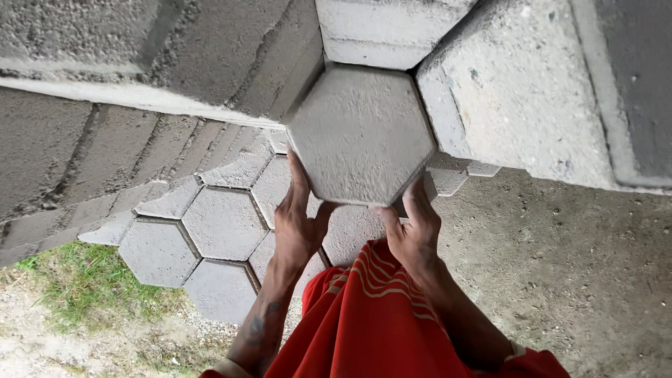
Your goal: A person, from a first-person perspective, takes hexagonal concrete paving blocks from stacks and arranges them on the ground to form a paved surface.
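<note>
Paver held: a grey hexagonal paver (360,133) is gripped by both hands at its lower edges and is carried above the ground, in the upper middle of the view.
Left hand: the left hand (297,227) is closed on the paver's 7 o'clock edge, with the fingers pressed up its side.
Right hand: the right hand (414,227) is closed on the 5 o'clock edge, with the thumb under the rim.
Done: a patch of laid pavers (224,224) is seen at 8 o'clock of the held one, fitted side to side in honeycomb rows along the wall.
Left: bare sand (560,273) at 4 o'clock is not yet covered, so by judgement much of the laying remains; the held paver is not yet set down.
Edges: a block wall (140,56) bounds the patch at 10 o'clock, and a block pillar (518,91) stands at 2 o'clock, just beside the held paver.
Open room: free space is found over the sand at 4 o'clock and towards the grass (84,280) at 8 o'clock; room is tight at 12 o'clock, between wall and pillar.
Nearby: red cloth (371,322) hangs at 6 o'clock, below the hands.
</note>
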